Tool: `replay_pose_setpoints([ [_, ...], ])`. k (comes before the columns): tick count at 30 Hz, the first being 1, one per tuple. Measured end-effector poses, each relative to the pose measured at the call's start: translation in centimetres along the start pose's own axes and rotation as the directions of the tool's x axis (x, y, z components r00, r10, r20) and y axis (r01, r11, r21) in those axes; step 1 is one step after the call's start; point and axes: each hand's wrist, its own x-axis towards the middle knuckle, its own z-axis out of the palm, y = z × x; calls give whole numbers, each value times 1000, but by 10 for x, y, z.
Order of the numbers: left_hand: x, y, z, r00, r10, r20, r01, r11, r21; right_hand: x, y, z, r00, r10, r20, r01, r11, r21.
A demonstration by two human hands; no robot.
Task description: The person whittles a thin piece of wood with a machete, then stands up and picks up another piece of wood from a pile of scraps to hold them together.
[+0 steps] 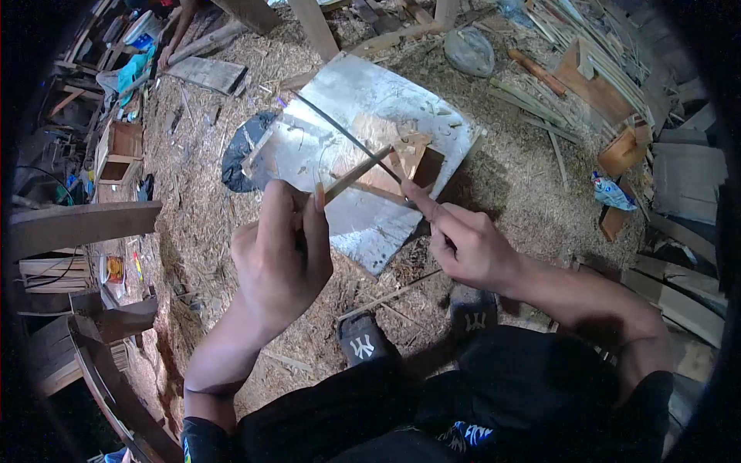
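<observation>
Pale brown, fluffy sawdust and shavings (204,220) are covering the ground, where 1 crumpled, clear plastic bag (469,52) is lying near a long, rounded, reddish-brown wooden rod (536,72), and 1 crumpled blue-and-white plastic packet (614,191) is lying farther right. On the left side, a bright turquoise cloth (133,75) is hanging amid clutter near 1 round, whitish plastic tub (142,31), while an open, boxy, brown wooden piece (122,143) is standing below. Lower still, 1 clear container with a red-and-yellow label (114,268) is sitting beside stacked pale wooden slats (55,270).
</observation>
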Motion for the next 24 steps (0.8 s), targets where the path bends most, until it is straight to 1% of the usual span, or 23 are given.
replay_pose_setpoints([
  [1,-1,-1,0,999,-39,5,39,999,-8,0,1,2,1000,9,-18,-9,999,37],
  [2,-1,-1,-1,997,-75,7,75,997,-15,3,4,2,1000,7,-16,-7,999,37],
  [4,-3,-4,0,998,-65,-7,65,998,-19,11,12,-2,992,125,-35,-126,991,-48],
  [6,-1,-5,1,999,-51,-13,50,998,-23,14,10,2,992,111,-61,-114,993,-42],
  [8,-1,-3,3,1000,6,-31,-7,999,-34,14,-3,8,989,-72,-128,77,996,33],
  [9,-3,-2,3,1000,-3,-28,2,999,-36,16,-15,6,994,-92,-66,96,994,51],
  [10,-3,-2,3,1000,5,-14,-6,999,-39,19,-24,2,994,-92,-62,95,994,52],
  [12,-2,-3,2,1000,21,1,-21,999,-39,24,-35,-2,966,-238,-103,239,971,-5],
  [14,-3,-3,1,999,38,23,-37,996,-79,20,-17,11,959,-246,-138,249,969,4],
  [16,-6,-4,1,999,36,20,-35,997,-76,22,-3,11,989,-67,-134,69,998,8],
  [17,-7,-4,1,999,36,20,-35,996,-78,18,2,4,998,20,-67,-23,999,-39],
  [18,-7,-3,1,999,38,16,-36,996,-78,20,-3,1,998,18,-68,-21,999,-42],
  [20,-5,-1,2,996,86,1,-86,995,-51,22,-13,-2,995,-13,-97,18,999,46],
  [21,-5,-1,3,996,84,5,-84,995,-55,19,-20,-2,995,-7,-95,12,999,47],
  [23,-4,-4,4,997,83,-3,-83,994,-72,16,-31,-3,984,-170,-56,172,985,29],
  [24,-4,-3,4,997,83,-2,-83,994,-70,15,-26,0,984,-171,-57,173,984,31],
])
